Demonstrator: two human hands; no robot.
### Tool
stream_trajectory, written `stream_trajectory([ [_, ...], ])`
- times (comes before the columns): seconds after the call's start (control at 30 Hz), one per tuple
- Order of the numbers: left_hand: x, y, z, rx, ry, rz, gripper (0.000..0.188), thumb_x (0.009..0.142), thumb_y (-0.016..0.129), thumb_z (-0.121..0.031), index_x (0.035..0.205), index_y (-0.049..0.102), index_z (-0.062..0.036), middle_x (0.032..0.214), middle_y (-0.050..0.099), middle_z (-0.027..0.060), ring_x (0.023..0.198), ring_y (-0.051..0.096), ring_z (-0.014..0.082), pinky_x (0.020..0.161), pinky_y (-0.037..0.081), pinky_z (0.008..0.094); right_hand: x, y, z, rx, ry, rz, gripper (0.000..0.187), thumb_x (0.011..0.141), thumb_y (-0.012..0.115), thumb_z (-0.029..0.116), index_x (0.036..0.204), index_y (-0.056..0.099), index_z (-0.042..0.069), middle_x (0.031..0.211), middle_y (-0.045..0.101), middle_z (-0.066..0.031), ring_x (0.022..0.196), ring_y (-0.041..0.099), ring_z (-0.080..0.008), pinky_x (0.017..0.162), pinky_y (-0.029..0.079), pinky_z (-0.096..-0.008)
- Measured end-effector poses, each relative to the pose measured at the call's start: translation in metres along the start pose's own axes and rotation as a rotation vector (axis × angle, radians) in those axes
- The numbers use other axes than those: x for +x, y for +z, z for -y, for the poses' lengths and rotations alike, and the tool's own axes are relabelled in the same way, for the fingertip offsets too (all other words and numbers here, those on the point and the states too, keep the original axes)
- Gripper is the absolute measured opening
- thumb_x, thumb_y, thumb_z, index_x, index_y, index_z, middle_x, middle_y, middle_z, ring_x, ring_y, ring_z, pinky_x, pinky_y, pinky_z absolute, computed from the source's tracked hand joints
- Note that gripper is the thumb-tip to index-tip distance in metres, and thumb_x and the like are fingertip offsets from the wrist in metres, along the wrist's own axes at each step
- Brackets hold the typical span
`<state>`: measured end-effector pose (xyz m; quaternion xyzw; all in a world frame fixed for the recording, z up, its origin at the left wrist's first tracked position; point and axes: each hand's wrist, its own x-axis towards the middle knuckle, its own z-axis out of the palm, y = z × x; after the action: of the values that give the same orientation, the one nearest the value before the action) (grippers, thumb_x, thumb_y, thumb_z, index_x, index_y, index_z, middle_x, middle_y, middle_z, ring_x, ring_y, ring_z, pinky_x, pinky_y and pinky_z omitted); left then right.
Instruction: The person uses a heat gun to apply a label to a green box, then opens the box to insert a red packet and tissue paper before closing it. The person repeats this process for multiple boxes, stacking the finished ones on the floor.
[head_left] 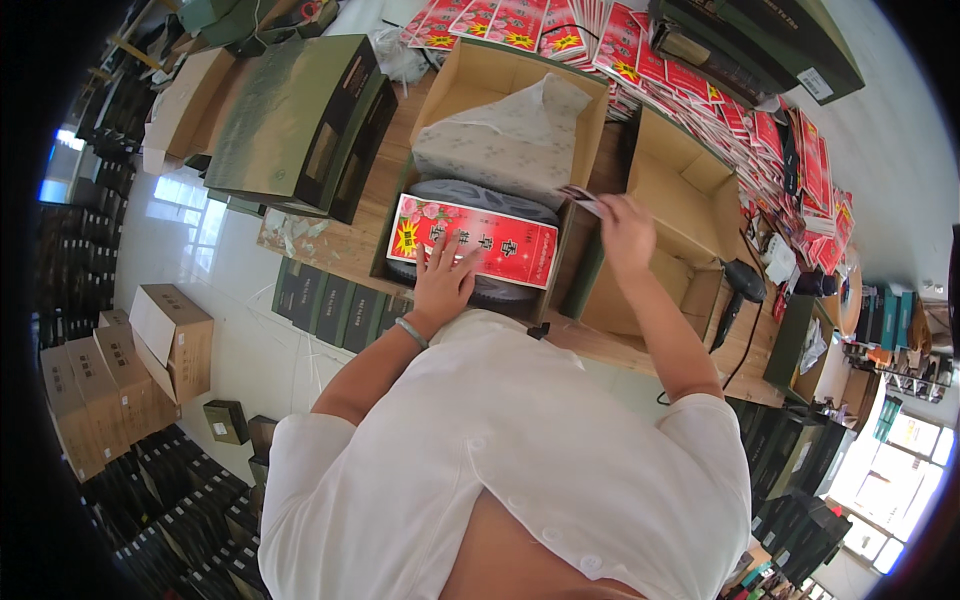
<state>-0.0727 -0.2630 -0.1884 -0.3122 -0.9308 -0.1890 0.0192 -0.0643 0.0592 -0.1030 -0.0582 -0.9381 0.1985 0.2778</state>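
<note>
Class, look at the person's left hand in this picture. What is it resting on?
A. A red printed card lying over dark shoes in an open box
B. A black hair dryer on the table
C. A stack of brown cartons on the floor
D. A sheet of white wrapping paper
A: the left hand lies flat on the red printed card, which sits across dark shoes in the open box.

glossy red paper leaflet [478, 240], matt cardboard box [497, 75], wooden table [330, 245]
</note>
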Motion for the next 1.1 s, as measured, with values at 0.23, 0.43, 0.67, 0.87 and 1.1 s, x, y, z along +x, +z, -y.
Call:
stream_trajectory([
  [0.23,0.003,0.001,0.004,-0.001,0.006,0.03,0.045,0.092,0.055,-0.028,0.137,0.056,-0.0276,0.155,0.035,0.0155,0.143,0.031,0.0378,0.114,0.017,0.066,0.048,0.142,0.077,0.044,-0.196,0.213,0.012,0.084,0.067,0.022,0.088,0.074,0.012,0.088,0.068,-0.0075,0.092,0.062,-0.0302,0.081,0.05,-0.0411],
  [0.43,0.001,-0.001,0.006,-0.02,0.0,0.053,0.049,0.093,0.056,-0.029,0.142,0.051,-0.0284,0.155,0.033,0.0162,0.144,0.03,0.0366,0.115,0.014,0.0644,0.05,0.183,0.086,0.068,-0.01,0.369,0.02,0.084,0.07,0.028,0.099,0.073,0.015,0.102,0.065,-0.0105,0.101,0.06,-0.031,0.09,0.048,-0.0421],
  [0.67,0.001,-0.001,0.006,-0.038,-0.002,0.055,0.049,0.094,0.054,-0.033,0.142,0.051,-0.0266,0.156,0.032,0.0166,0.145,0.028,0.0371,0.115,0.013,0.0659,0.1,0.201,0.004,0.052,0.599,0.289,0.031,0.088,0.065,0.031,0.115,0.071,0.017,0.131,0.057,-0.015,0.125,0.048,-0.0357,0.105,0.037,-0.049],
  [0.87,0.006,-0.004,0.009,-0.117,0.056,0.014,0.047,0.094,0.055,-0.032,0.14,0.053,-0.0251,0.153,0.036,0.017,0.143,0.03,0.0383,0.115,0.014,0.0667,0.111,0.229,-0.07,0.622,0.677,0.433,0.044,0.093,0.063,0.034,0.13,0.064,0.01,0.128,0.063,-0.0097,0.119,0.055,-0.0252,0.104,0.037,-0.0391],
  [1.1,0.029,-0.042,0.015,-1.296,-0.63,0.037,0.055,0.099,0.044,-0.054,0.132,0.056,-0.012,0.132,0.059,0.0085,0.115,0.053,0.0246,0.102,0.037,0.0467,0.024,0.092,0.126,1.946,0.813,0.485,0.043,0.1,0.056,0.025,0.134,0.054,-0.001,0.125,0.062,-0.0052,0.115,0.055,-0.0182,0.106,0.038,-0.0333],
])
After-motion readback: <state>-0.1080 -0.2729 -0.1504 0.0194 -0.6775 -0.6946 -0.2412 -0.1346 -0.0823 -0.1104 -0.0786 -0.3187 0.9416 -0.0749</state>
